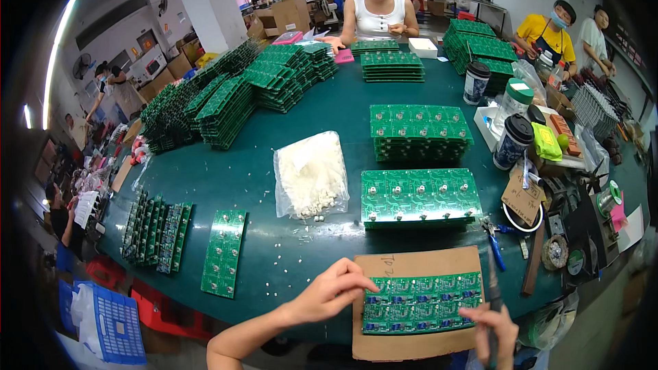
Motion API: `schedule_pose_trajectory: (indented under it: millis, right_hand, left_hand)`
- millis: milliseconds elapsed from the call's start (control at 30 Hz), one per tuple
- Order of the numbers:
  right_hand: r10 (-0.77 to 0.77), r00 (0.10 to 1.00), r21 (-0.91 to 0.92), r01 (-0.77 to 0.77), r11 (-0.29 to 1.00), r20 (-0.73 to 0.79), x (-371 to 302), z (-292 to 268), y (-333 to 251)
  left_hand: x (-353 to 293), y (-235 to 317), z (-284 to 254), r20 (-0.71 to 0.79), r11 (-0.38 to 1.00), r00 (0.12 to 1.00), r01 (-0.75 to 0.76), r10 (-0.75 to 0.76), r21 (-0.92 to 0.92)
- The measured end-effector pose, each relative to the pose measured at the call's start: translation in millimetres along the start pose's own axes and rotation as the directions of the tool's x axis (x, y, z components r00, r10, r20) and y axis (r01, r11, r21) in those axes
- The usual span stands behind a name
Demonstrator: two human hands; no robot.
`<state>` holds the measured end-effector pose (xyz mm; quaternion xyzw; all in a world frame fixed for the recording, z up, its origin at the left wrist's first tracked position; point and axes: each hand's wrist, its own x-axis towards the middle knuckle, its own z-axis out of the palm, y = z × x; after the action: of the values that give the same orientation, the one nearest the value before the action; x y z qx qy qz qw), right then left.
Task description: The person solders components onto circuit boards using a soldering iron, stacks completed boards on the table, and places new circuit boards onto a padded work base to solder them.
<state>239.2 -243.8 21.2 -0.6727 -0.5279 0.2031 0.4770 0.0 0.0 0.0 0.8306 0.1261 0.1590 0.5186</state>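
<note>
In the head view, a green circuit board (421,303) lies flat on a sheet of brown cardboard (384,348) at the near side of a dark green bench (288,120), between your two hands. Your left grip (327,294) reaches in from the board's left end, fingers loosely bent, a fingertip at its upper left corner; whether it pinches the board or only rests there, you cannot tell. Your right grip (499,327) is closed around a slim dark tool (492,286), which points away from you just past the board's right end, while one fingertip of that grip is at the board's right side. Beyond the right grip lie pliers (496,252) with blue handles. Straight ahead, between and beyond both grips, sits a stack of green boards (421,195), with a second stack (421,130) behind it. Ahead and slightly left of your left grip is a clear plastic bag (312,171) of small cream pieces, some spilled near it. Farther left of that grip lies a single green board (225,253), then a row of upright boards (156,233). Well beyond both grips, a person (378,14) in a white sleeveless top sits across the bench.
</note>
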Motion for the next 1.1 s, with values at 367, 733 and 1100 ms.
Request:
schedule_pose_trajectory:
  millis: [367, 733, 1100]
  right_hand:
    - [-0.261, 0.942, 0.014, 0.269, 0.963, -0.211, 16.0, 81.8, -22.1]
    - [-0.248, 0.941, 0.053, 0.267, 0.962, -0.228, 7.2, 87.7, -25.2]
    - [-0.181, 0.955, -0.011, 0.184, 0.983, -0.235, 23.4, 63.9, -12.3]
  left_hand:
    - [1.5, 36.5, 57.6, -0.097, 0.98, 0.976, -0.19, 0.195, 0.062]
    - [-14.5, 40.7, 55.5, -0.191, 0.999, 0.981, 0.015, -0.024, -0.044]
    - [10.3, 10.8, -1.6, -0.43, 0.935, 0.902, 0.177, -0.03, 0.307]
